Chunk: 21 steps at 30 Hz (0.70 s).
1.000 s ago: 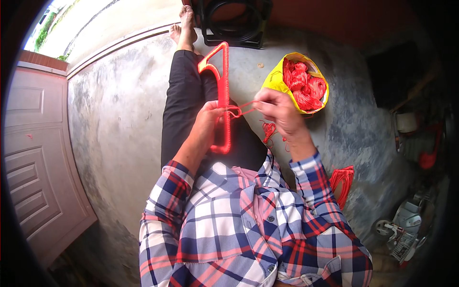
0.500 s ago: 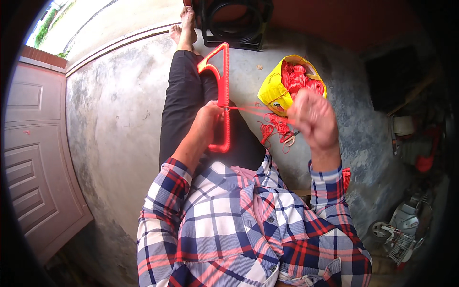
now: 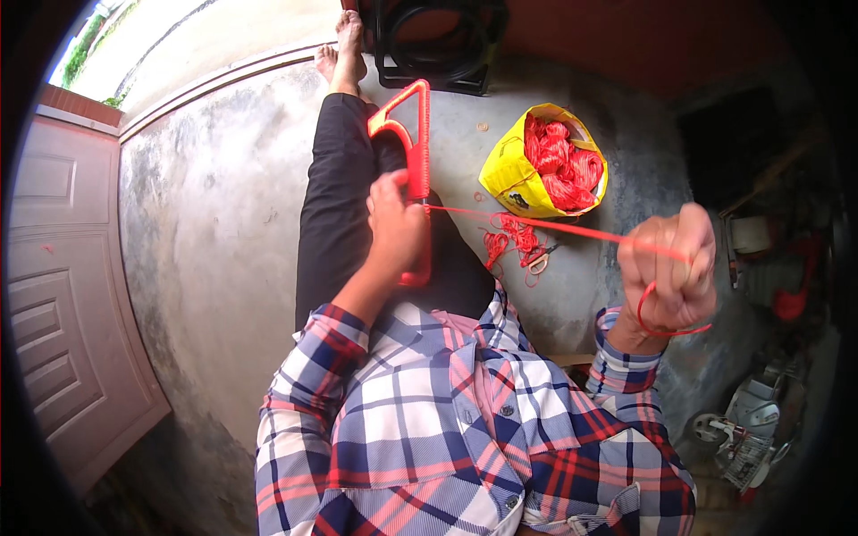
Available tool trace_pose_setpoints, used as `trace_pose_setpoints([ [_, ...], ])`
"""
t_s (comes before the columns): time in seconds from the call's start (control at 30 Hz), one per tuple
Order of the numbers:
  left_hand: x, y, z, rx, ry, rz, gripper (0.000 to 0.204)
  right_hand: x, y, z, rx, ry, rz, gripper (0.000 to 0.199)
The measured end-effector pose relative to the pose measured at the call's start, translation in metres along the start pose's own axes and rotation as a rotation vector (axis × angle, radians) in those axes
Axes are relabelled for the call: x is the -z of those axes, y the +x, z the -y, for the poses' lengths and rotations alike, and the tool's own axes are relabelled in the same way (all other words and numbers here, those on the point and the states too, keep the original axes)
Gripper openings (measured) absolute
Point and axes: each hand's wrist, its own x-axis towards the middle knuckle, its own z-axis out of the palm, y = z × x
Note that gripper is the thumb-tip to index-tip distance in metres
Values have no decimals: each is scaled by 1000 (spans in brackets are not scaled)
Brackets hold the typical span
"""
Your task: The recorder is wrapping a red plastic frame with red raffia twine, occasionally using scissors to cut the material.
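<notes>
Bright red angular wrapped frame [image 3: 418, 163], and the thin stringy red cord [image 3: 572, 229] matches. Yellow open-topped bag [image 3: 509, 168] is pretty loud too, plus navy-white-red plaid cloth shirt [image 3: 420, 393], plain black trousers [image 3: 335, 196].

On my feed I make out a panelled door [image 3: 79, 295] along the left edge of the grey floor [image 3: 206, 223], a black frame [image 3: 435, 83] by its far edge, and a silvery wheeled thing [image 3: 753, 418] toward its near right corner.
</notes>
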Motion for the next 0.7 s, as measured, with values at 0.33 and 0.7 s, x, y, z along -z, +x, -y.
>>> trace_pose_setpoints([
  [0.33,43,13,6,-89,326,-45,5,40,-5,-169,-522,-817,-105,11],
  [0.7,35,-2,9,285,-105,213,4,31,-19,-222,-449,-1010,113,12],
])
